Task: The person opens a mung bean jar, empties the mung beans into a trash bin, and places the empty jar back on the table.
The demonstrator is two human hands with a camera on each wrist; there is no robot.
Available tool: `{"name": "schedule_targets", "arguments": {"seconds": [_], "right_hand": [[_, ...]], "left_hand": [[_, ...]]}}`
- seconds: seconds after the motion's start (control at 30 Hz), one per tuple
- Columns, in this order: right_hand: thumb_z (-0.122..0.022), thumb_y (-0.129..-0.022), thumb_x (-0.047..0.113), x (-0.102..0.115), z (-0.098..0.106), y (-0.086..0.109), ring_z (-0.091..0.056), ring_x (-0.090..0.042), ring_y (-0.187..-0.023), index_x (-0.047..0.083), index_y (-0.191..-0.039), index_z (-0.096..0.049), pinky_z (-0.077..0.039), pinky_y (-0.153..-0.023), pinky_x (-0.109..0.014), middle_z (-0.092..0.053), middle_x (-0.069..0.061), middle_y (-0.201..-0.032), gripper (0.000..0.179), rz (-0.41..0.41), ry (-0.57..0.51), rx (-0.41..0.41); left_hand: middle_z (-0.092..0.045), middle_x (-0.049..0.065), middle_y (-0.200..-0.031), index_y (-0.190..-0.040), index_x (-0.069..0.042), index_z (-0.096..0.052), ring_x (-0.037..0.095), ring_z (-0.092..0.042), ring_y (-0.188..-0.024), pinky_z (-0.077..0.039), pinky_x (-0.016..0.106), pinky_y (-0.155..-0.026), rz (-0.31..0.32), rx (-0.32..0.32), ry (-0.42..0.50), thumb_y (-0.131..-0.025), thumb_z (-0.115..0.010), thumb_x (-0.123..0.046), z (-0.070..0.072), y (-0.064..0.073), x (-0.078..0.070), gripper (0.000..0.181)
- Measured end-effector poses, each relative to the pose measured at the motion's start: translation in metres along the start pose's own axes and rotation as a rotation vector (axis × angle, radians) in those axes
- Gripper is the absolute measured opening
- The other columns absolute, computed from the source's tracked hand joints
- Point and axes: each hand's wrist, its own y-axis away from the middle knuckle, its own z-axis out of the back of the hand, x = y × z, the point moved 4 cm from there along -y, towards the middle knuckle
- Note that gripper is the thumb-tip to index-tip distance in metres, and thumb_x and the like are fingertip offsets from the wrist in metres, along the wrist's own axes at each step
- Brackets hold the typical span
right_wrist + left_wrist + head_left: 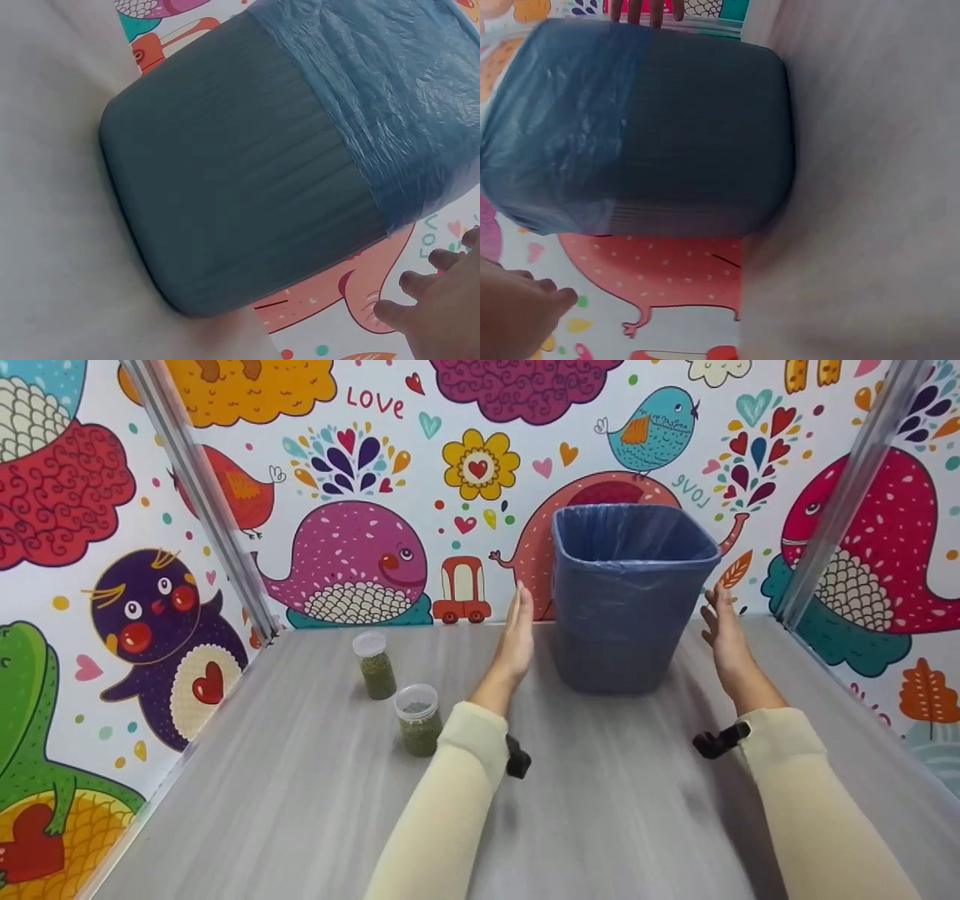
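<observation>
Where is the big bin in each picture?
Head: right of centre, the bin stands between the left hand and right hand.
Left wrist: upper left, the bin appears sideways.
Right wrist: middle to upper right, the bin appears slanted.
Shared landmark: the salmon-pink wall animal behind it.

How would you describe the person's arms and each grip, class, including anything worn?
The left sleeve and right sleeve are plain pale cream, with broad cuffs. The left wrist device and right wrist device are small, black and angular. The left grip and right grip wear no gloves.
</observation>
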Motion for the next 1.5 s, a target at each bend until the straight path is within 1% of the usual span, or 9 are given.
{"name": "schedule_targets", "arguments": {"seconds": [0.2, 0.43, 0.53, 0.63, 0.73, 0.9, 1.1, 1.33, 1.5], "right_hand": [[-0.004, -0.109, 0.065, -0.004, -0.006, -0.009, 0.004, -0.033, -0.164, 0.018, -0.171, 0.010, -0.001, -0.131, -0.053, 0.010, -0.010, -0.179, 0.078, -0.002, -0.070, -0.015], [0.001, -0.107, 0.067, -0.016, -0.018, -0.018, 0.008, -0.029, -0.164, 0.026, -0.171, 0.010, 0.001, -0.131, -0.052, 0.014, -0.003, -0.178, 0.076, -0.055, -0.211, -0.066], [0.001, -0.107, 0.067, -0.018, -0.024, -0.022, 0.011, -0.030, -0.163, 0.028, -0.171, 0.011, 0.002, -0.131, -0.050, 0.017, -0.002, -0.177, 0.076, -0.067, -0.243, -0.067], [0.000, -0.107, 0.067, -0.019, -0.029, -0.025, 0.014, -0.029, -0.163, 0.025, -0.170, 0.013, 0.004, -0.131, -0.048, 0.019, -0.002, -0.177, 0.076, -0.075, -0.282, -0.063], [0.000, -0.107, 0.067, -0.019, -0.031, -0.027, 0.015, -0.029, -0.162, 0.025, -0.169, 0.017, 0.006, -0.130, -0.048, 0.022, -0.002, -0.176, 0.077, -0.087, -0.288, -0.058], [-0.002, -0.106, 0.069, -0.022, -0.034, -0.025, 0.017, -0.027, -0.162, 0.024, -0.167, 0.021, 0.006, -0.130, -0.048, 0.024, -0.001, -0.175, 0.079, -0.111, -0.250, -0.030], [-0.003, -0.107, 0.067, -0.020, -0.038, -0.021, 0.015, -0.025, -0.162, 0.021, -0.168, 0.018, 0.005, -0.131, -0.044, 0.019, -0.003, -0.176, 0.080, -0.105, -0.252, -0.036], [-0.004, -0.107, 0.066, -0.020, -0.042, -0.018, 0.012, -0.023, -0.163, 0.023, -0.169, 0.015, 0.003, -0.131, -0.043, 0.016, -0.001, -0.177, 0.077, -0.078, -0.266, -0.052], [-0.004, -0.106, 0.069, -0.021, -0.046, -0.014, 0.013, -0.022, -0.163, 0.024, -0.169, 0.015, 0.004, -0.131, -0.045, 0.017, 0.001, -0.177, 0.079, -0.087, -0.226, -0.043]], "left_hand": [[0.004, 0.003, -0.180, -0.172, -0.018, 0.000, 0.026, 0.006, -0.165, 0.002, 0.059, -0.129, 0.083, 0.024, 0.024, -0.112, -0.013, -0.057, -0.026, -0.015, 0.027, 0.073], [0.004, 0.004, -0.180, -0.173, -0.021, -0.003, 0.028, 0.004, -0.165, 0.000, 0.061, -0.129, 0.004, -0.158, 0.087, -0.114, -0.015, -0.050, -0.042, -0.024, 0.034, 0.066], [0.002, 0.007, -0.180, -0.173, -0.019, -0.002, 0.028, 0.001, -0.165, -0.001, 0.058, -0.130, -0.010, -0.192, 0.131, -0.116, -0.016, -0.045, -0.049, -0.027, 0.035, 0.064], [-0.002, 0.010, -0.180, -0.172, -0.013, -0.002, 0.028, -0.002, -0.165, -0.003, 0.051, -0.131, 0.001, -0.173, 0.143, -0.116, -0.015, -0.043, -0.056, -0.031, 0.035, 0.065], [-0.007, 0.011, -0.179, -0.172, -0.010, -0.007, 0.028, -0.006, -0.165, -0.006, 0.046, -0.132, 0.063, -0.123, 0.107, -0.116, -0.013, -0.045, -0.063, -0.034, 0.037, 0.066], [-0.015, 0.013, -0.178, -0.171, -0.008, -0.014, 0.028, -0.012, -0.164, -0.011, 0.043, -0.132, 0.122, -0.098, 0.051, -0.117, -0.016, -0.045, -0.065, -0.034, 0.037, 0.066], [-0.015, 0.012, -0.178, -0.172, -0.010, -0.012, 0.028, -0.012, -0.164, -0.012, 0.045, -0.131, 0.089, -0.103, 0.022, -0.117, -0.024, -0.043, -0.065, -0.033, 0.033, 0.065], [-0.021, 0.013, -0.177, -0.171, -0.010, -0.017, 0.029, -0.018, -0.163, -0.016, 0.045, -0.131, 0.089, -0.177, -0.082, -0.116, -0.034, -0.041, -0.063, -0.030, 0.033, 0.065], [-0.027, 0.019, -0.173, -0.169, -0.004, -0.020, 0.037, -0.024, -0.160, -0.021, 0.050, -0.129, 0.068, -0.255, -0.176, -0.114, -0.043, -0.040, -0.059, -0.025, 0.035, 0.069]]}}
